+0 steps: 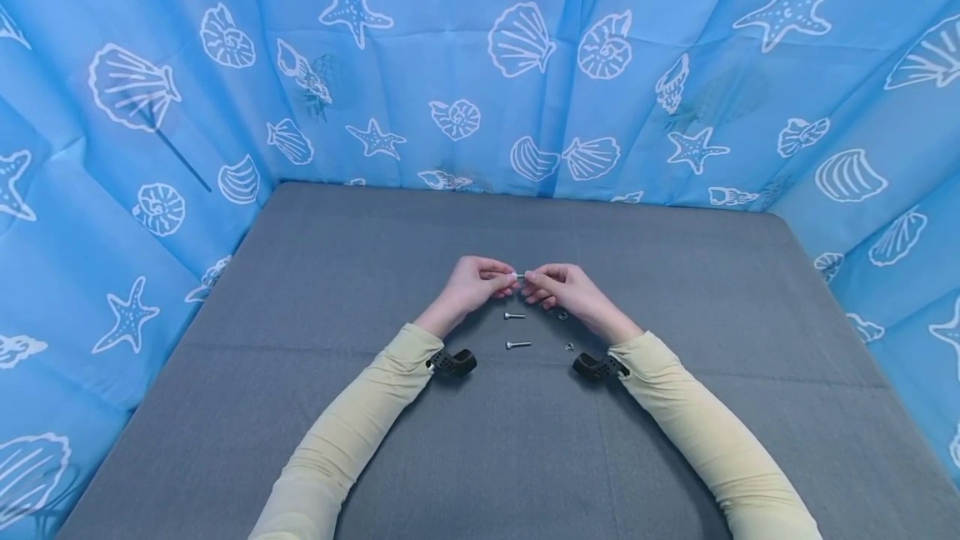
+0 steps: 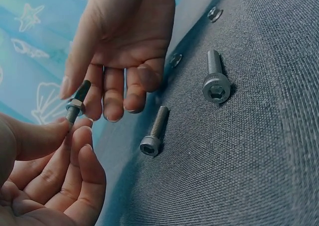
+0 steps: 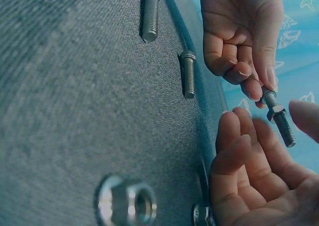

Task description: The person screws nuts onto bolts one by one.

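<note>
My left hand (image 1: 476, 282) pinches a metal socket-head bolt (image 3: 286, 130) by its head end, between thumb and fingers. Partway along the thread sits a flange nut (image 3: 276, 112), the bolt's tip sticking out beyond it. Facing it from the other side is my right hand (image 1: 567, 286), its thumb and loosely bent fingers to either side of the threaded end. In both wrist views a small gap shows between the right thumb (image 2: 67, 86) and the bolt. Both hands are over the grey table, close together.
Two loose bolts, a farther one (image 1: 514, 316) and a nearer one (image 1: 518, 345), lie on the grey tabletop (image 1: 480, 440) between the forearms. Right of them rest two flange nuts, one farther (image 1: 563, 316) and one nearer (image 1: 569, 347). A blue shell-patterned curtain (image 1: 450, 65) hangs behind.
</note>
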Action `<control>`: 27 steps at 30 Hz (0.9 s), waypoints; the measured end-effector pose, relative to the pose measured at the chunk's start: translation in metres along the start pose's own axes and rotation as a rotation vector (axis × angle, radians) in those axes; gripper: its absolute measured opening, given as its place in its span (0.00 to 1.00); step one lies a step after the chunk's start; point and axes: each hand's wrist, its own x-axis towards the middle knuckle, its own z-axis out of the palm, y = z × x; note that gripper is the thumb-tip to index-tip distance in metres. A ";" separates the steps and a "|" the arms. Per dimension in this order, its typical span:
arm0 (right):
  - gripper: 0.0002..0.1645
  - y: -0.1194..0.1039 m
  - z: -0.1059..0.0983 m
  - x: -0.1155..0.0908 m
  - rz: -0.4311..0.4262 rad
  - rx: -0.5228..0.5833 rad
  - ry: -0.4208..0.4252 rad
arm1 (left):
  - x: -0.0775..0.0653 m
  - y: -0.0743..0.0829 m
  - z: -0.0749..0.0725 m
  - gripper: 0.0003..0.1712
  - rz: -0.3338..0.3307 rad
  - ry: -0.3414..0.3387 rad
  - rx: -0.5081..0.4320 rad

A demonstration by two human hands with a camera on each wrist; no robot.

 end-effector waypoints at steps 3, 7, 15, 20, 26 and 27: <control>0.22 0.000 0.000 0.000 -0.005 0.014 0.005 | 0.000 0.000 0.000 0.10 -0.004 0.003 0.006; 0.21 0.000 0.000 -0.001 -0.043 -0.019 0.013 | -0.001 0.000 -0.001 0.10 -0.009 -0.002 0.008; 0.19 0.003 0.000 0.000 -0.013 -0.009 0.005 | 0.000 -0.002 0.000 0.10 0.025 -0.009 -0.014; 0.20 0.001 0.000 0.000 -0.033 0.003 0.020 | 0.000 -0.002 0.000 0.10 0.023 -0.007 -0.003; 0.19 -0.001 0.000 -0.001 0.010 0.002 0.003 | 0.001 -0.002 0.000 0.11 0.016 -0.013 -0.015; 0.20 -0.001 0.000 -0.001 0.014 0.007 0.000 | 0.001 -0.002 0.000 0.11 0.013 -0.012 -0.016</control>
